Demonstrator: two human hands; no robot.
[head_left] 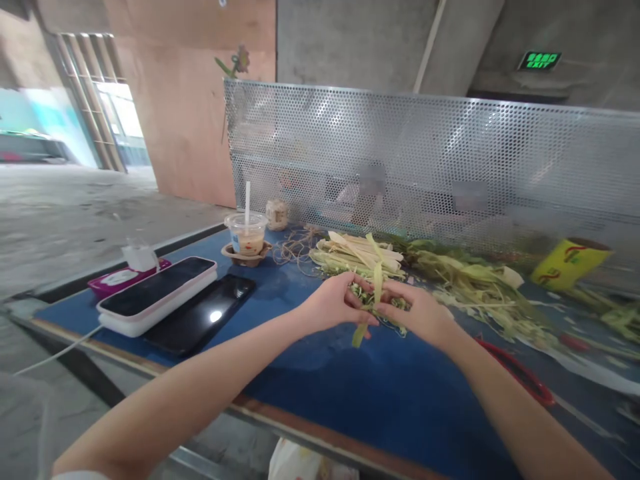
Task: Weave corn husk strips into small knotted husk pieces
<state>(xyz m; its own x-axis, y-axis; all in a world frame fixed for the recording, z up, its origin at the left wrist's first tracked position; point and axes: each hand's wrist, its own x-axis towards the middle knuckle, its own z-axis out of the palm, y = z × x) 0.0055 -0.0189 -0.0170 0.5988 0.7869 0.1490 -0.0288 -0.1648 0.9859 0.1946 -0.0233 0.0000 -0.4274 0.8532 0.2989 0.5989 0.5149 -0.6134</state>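
Observation:
My left hand and my right hand meet above the blue table, fingers bent and closed. Between them they pinch a pale yellow-green strip, which looks like corn husk. Its upper end sticks up above my fingers, and a lower end hangs below my left fingertips. Finely shredded green bits show among and behind the fingers; whether they are held or lie on the table I cannot tell. Just beyond the hands lies a stack of pale husk strips.
A loose husk heap, a yellow roll and red-handled scissors lie to the right. Leftward are a drink cup, twine, a black phone, a white-cased device and tissues. A perforated metal screen stands behind.

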